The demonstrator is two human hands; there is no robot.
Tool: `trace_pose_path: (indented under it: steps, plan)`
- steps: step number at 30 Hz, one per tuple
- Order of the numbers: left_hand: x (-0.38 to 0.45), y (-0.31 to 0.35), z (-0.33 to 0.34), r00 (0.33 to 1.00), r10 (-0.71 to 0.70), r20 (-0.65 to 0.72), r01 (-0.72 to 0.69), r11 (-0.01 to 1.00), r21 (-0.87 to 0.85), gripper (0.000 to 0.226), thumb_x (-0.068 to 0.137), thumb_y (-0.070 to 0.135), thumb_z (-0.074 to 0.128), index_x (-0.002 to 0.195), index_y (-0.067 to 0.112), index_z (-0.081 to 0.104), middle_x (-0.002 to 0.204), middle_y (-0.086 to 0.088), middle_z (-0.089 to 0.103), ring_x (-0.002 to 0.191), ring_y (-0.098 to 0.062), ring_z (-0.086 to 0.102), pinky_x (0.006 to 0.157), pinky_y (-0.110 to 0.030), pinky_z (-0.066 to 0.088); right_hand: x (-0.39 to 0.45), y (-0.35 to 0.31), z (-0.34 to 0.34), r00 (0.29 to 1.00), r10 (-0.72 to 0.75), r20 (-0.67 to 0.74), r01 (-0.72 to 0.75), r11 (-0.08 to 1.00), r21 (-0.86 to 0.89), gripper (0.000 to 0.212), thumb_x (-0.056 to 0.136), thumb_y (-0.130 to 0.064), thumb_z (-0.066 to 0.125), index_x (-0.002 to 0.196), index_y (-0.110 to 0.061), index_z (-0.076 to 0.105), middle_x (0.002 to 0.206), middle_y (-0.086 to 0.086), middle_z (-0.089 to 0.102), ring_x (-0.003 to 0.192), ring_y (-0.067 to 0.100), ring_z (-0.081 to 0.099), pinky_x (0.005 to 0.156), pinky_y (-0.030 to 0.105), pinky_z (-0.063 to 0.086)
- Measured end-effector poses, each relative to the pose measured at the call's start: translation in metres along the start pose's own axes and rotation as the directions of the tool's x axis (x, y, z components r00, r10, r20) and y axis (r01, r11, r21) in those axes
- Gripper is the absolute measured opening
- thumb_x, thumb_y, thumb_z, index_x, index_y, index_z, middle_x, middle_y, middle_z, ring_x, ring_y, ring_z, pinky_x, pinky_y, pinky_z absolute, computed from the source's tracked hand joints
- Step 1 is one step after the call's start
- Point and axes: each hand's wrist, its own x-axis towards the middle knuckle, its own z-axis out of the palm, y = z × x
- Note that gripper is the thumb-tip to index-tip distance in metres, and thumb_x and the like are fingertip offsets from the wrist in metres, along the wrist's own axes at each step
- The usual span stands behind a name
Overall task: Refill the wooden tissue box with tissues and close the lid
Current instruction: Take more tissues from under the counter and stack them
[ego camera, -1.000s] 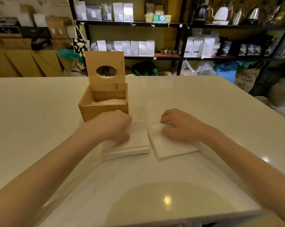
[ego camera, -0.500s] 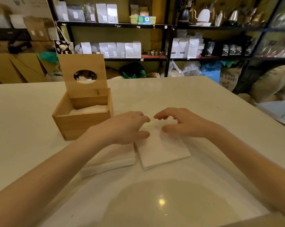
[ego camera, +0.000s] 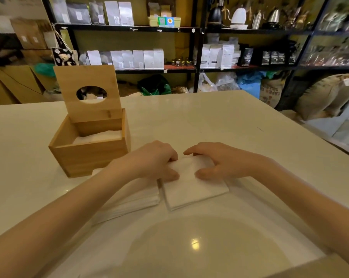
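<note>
The wooden tissue box (ego camera: 89, 155) stands on the cream table (ego camera: 219, 121) at my left. Its lid (ego camera: 87, 93), with an oval hole, stands upright at the back. White tissues (ego camera: 98, 136) lie inside the box. Two stacks of white tissues lie in front of me: a left stack (ego camera: 137, 199) partly under my left forearm, and a right stack (ego camera: 193, 187). My left hand (ego camera: 155, 161) and my right hand (ego camera: 219, 161) both pinch the far part of the right stack, thumbs on its near side and fingers curled over its far edge.
Black shelves (ego camera: 197, 57) with white pouches, dark bags and kettles line the back wall behind the table. Sacks (ego camera: 326, 97) and cardboard boxes (ego camera: 11, 85) sit on the floor beyond the table's far and right edges.
My left hand left the left stack and moved right onto the right stack. Both hands closed their fingers on its far part. The view shifted, so the box appears further left.
</note>
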Motion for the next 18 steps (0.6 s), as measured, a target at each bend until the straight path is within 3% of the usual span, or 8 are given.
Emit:
trace_pose_path:
  steps: [5,8,11,14,18]
  plan:
    - [0.005,0.000,0.000,1.000,-0.002,0.025,0.004,0.997,-0.081,0.027,0.081,0.029,0.060,0.100,0.011,0.062,0.094,-0.004,0.059,0.084,-0.020,0.053,0.073,-0.031,0.043,0.000,-0.005,-0.003,0.997,0.054,0.051,-0.051,0.997,-0.059,0.038,0.085,-0.028,0.057,0.120,-0.017,0.052,0.113,0.001,0.051,0.102,0.018,0.048,0.090,0.034,0.041]
    - [0.005,0.000,0.000,1.000,0.028,0.010,-0.027,0.991,-0.131,0.024,0.081,0.027,0.059,0.100,0.011,0.060,0.097,-0.004,0.059,0.089,-0.021,0.054,0.075,-0.031,0.044,-0.002,-0.006,-0.009,0.997,0.064,0.038,-0.062,0.996,-0.069,0.024,0.084,-0.027,0.057,0.105,-0.015,0.058,0.104,0.002,0.050,0.094,0.019,0.049,0.085,0.035,0.042]
    - [0.000,-0.001,-0.008,0.994,0.074,-0.085,-0.090,0.975,-0.204,0.014,0.083,0.026,0.059,0.093,0.017,0.056,0.081,0.007,0.053,0.075,-0.010,0.048,0.059,-0.020,0.036,-0.007,-0.010,-0.024,0.997,0.053,-0.048,-0.055,0.998,-0.033,0.017,0.083,-0.026,0.059,0.099,-0.018,0.060,0.105,0.002,0.057,0.095,0.018,0.052,0.085,0.032,0.043]
    - [-0.014,-0.007,-0.025,0.976,0.067,-0.206,-0.136,0.929,-0.343,0.014,0.082,0.028,0.062,0.095,0.022,0.059,0.078,0.012,0.055,0.071,-0.006,0.050,0.057,-0.016,0.037,-0.014,-0.023,-0.045,0.989,0.031,-0.144,-0.024,0.999,0.047,0.011,0.082,-0.024,0.063,0.091,-0.021,0.065,0.090,-0.001,0.065,0.081,0.013,0.057,0.071,0.024,0.043]
    - [-0.043,-0.021,-0.050,0.956,-0.026,-0.291,-0.146,0.820,-0.553,0.018,0.082,0.024,0.063,0.100,0.023,0.061,0.090,0.006,0.066,0.081,-0.010,0.062,0.072,-0.022,0.052,-0.013,-0.045,-0.066,0.973,0.009,-0.230,0.063,0.951,0.303,0.009,0.077,-0.025,0.069,0.086,-0.022,0.069,0.085,-0.002,0.069,0.074,0.006,0.062,0.067,0.013,0.046]
